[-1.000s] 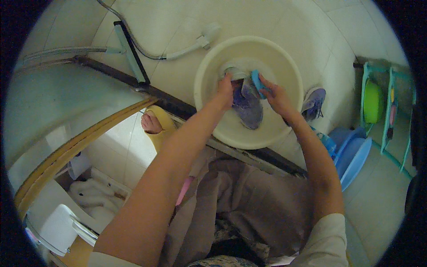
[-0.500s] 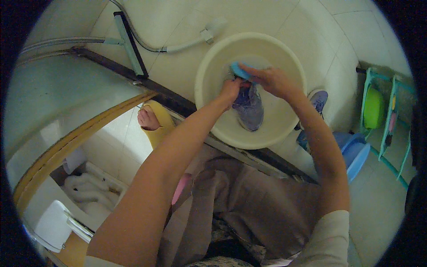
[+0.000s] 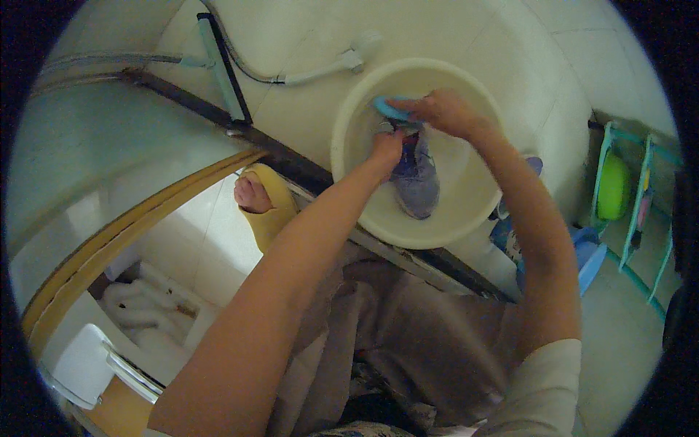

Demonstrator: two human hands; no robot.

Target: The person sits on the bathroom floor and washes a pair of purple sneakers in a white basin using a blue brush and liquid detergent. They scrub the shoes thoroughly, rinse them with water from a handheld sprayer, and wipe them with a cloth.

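A wet blue-grey shoe (image 3: 417, 188) is tilted inside a cream plastic basin (image 3: 477, 218), its toe pointing toward me. My left hand (image 3: 388, 151) grips the shoe at its heel end and opening. In my right hand (image 3: 444, 113) is a light blue scrubbing brush (image 3: 393, 108), laid against the heel end of the shoe. The brush's underside and the fingertips of my left hand are partly hidden. Some whitish suds or water cling around the shoe.
A shower head (image 3: 349, 60) on its hose and a floor squeegee (image 3: 222, 69) lie beyond the basin. A dark door track (image 3: 306, 171) runs under its near side. Right stand a second shoe (image 3: 535, 164), blue basins (image 3: 591, 266) and a green rack (image 3: 646, 182). My foot wears a yellow slipper (image 3: 273, 211).
The brush lies flatter across the shoe's heel end, and my right hand has shifted slightly up. The whole view has drifted a little, with the basin now farther right.
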